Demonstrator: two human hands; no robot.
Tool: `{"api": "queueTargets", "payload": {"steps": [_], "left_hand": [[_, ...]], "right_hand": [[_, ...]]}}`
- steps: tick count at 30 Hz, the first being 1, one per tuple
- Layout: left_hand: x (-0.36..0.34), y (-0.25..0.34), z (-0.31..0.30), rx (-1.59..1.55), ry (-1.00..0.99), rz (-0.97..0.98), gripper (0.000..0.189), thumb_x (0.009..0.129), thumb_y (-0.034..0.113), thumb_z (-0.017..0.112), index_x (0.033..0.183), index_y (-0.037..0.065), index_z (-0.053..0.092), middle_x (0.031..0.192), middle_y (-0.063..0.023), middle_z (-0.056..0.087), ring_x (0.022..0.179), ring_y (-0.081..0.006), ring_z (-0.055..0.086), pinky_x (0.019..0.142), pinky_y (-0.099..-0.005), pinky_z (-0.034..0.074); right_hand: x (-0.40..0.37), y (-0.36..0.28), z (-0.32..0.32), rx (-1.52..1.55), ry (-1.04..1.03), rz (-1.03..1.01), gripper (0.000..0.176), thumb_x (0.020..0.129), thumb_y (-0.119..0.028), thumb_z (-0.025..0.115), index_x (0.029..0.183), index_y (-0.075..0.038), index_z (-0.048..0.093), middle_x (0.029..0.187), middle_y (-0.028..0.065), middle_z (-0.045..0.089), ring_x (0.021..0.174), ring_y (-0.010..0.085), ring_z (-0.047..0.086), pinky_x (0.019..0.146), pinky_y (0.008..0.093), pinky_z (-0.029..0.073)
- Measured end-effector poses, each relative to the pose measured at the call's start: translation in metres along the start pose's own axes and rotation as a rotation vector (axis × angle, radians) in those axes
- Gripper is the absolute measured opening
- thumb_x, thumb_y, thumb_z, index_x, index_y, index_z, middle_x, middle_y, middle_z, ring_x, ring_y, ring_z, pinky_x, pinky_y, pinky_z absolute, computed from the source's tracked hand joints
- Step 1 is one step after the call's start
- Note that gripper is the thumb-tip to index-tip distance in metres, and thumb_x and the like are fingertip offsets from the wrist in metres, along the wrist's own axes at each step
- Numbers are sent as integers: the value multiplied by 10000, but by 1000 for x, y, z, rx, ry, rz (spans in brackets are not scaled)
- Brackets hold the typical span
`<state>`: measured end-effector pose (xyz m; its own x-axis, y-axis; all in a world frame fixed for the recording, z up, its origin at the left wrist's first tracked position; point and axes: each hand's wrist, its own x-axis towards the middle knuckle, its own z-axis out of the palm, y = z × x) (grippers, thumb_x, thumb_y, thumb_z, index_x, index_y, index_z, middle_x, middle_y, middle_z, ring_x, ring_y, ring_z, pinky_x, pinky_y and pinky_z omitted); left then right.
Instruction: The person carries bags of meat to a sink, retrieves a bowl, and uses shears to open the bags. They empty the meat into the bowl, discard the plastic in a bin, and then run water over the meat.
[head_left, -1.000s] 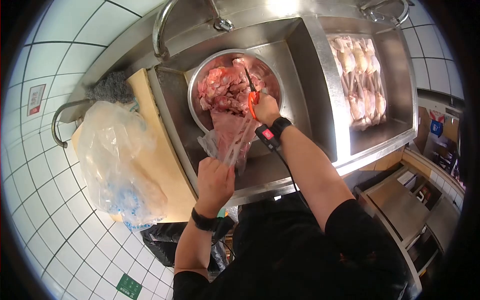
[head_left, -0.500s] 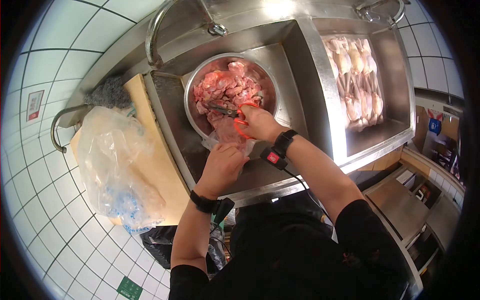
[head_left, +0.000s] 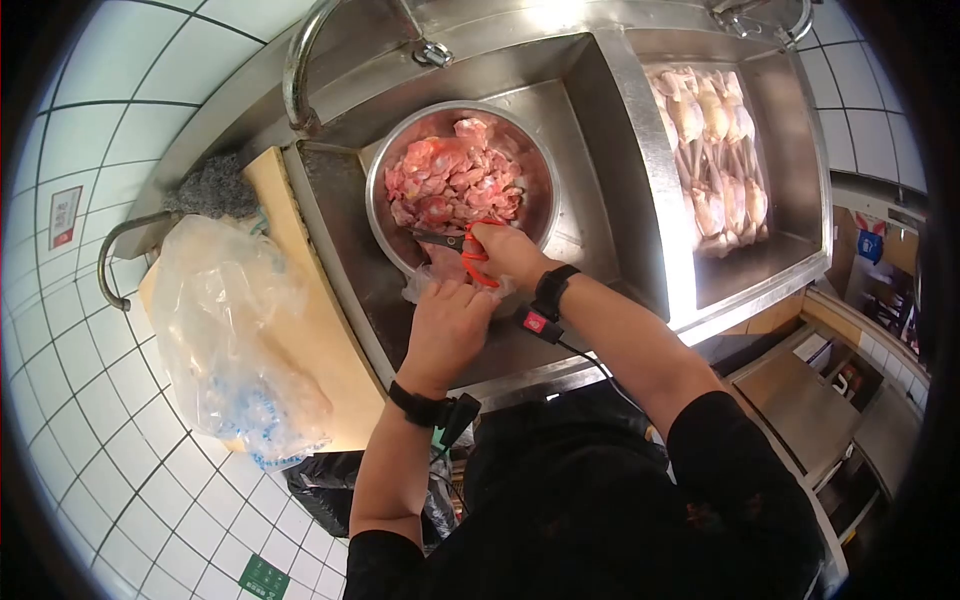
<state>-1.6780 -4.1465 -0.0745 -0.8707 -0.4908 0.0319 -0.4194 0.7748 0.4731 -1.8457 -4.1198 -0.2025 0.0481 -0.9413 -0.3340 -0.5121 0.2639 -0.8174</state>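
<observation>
Orange-handled scissors (head_left: 452,240) are gripped in my right hand (head_left: 512,258), their dark blades pointing left over the front part of a metal bowl (head_left: 374,215). Pieces of raw meat (head_left: 455,175) fill the bowl. My left hand (head_left: 450,330) is closed on a clear plastic bag (head_left: 418,286) at the bowl's near rim, just below the scissors. Some pinkish meat lies at the bag's mouth, under the blades. My left fingertips are partly hidden in the folds of the plastic.
The bowl stands in a steel sink (head_left: 600,190) under a curved faucet (head_left: 297,80). Whole plucked birds (head_left: 715,160) lie in the right-hand basin. On the left, a large clear bag (head_left: 225,320) rests on a wooden board (head_left: 350,390), near a grey scrubber (head_left: 215,187).
The scissor blades have come closer together, and my right hand has shifted slightly left. My left hand stays at the rim, still holding the plastic bag.
</observation>
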Motion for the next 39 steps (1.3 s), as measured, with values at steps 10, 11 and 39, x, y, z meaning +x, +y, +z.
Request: {"api": "queueTargets", "payload": {"steps": [10,11,39], "left_hand": [[-35,33,0,-20,-6,-172,136,865,122,693,800,89,579,769,-83,572,785,-297,571,732,-419,412],[-40,37,-3,-41,14,-182,152,856,107,702,791,87,567,770,-88,566,778,-305,564,730,-421,412],[-14,-66,145,-67,-195,-836,726,875,215,736,1453,-57,393,1156,-277,625,1137,-468,592,951,-532,491]], "right_hand": [[69,64,8,-155,436,468,332,895,-278,676,1078,-2,673,986,275,709,950,441,696,833,510,557],[73,71,-5,-84,409,522,342,909,-294,646,1063,9,685,1022,280,710,971,431,701,849,504,558],[-29,62,-27,96,299,414,429,880,-332,763,1081,10,598,982,247,700,985,433,671,848,502,522]]}}
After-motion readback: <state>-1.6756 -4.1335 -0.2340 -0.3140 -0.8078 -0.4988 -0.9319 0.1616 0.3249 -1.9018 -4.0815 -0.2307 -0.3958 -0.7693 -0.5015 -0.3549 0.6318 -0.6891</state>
